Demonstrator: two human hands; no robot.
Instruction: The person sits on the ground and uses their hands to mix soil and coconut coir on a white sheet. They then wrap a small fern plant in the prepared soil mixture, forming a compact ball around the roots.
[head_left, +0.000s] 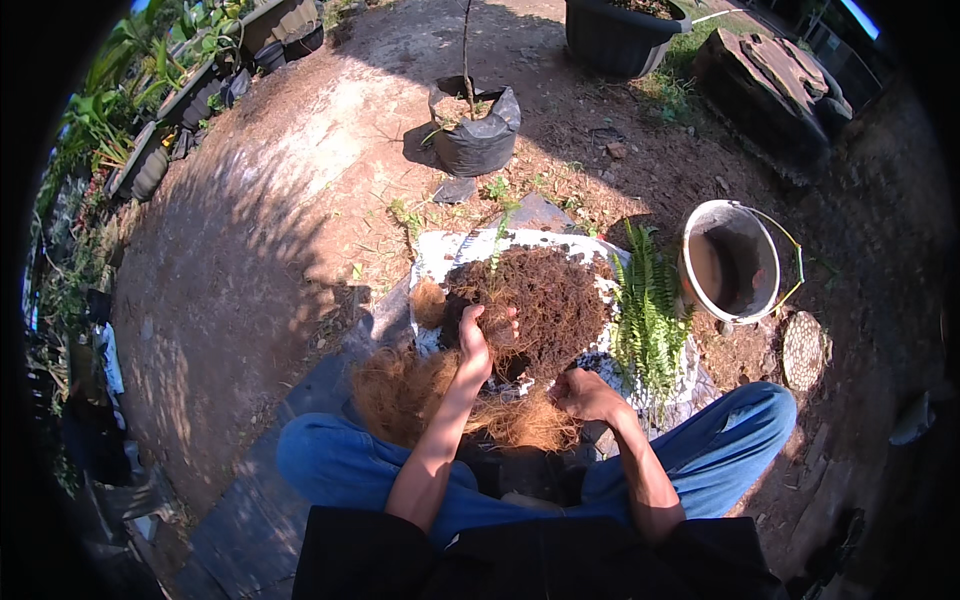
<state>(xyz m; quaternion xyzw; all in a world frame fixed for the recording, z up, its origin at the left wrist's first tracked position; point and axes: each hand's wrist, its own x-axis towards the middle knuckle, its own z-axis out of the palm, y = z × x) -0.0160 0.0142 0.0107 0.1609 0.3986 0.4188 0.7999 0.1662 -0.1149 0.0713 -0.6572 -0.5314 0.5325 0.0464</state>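
Note:
In my left hand is a ball of brown fibre, cupped between thumb and fingers. A thin fern frond rises from its top. Beneath and beyond it spreads a heap of dark potting soil on a white sheet. My right hand is at the near edge of the soil, fingers curled in against loose coconut fibre; whether strands are pinched in them is hidden. A larger tuft of coconut fibre lies left of my left wrist. One round fibre ball rests on the sheet's left side.
Cut fern fronds lie along the sheet's right side. Beyond them is a tilted pail with a wire handle, near a round speckled slab. Farther off stand a black grow bag with a thin stem and a large dark planter.

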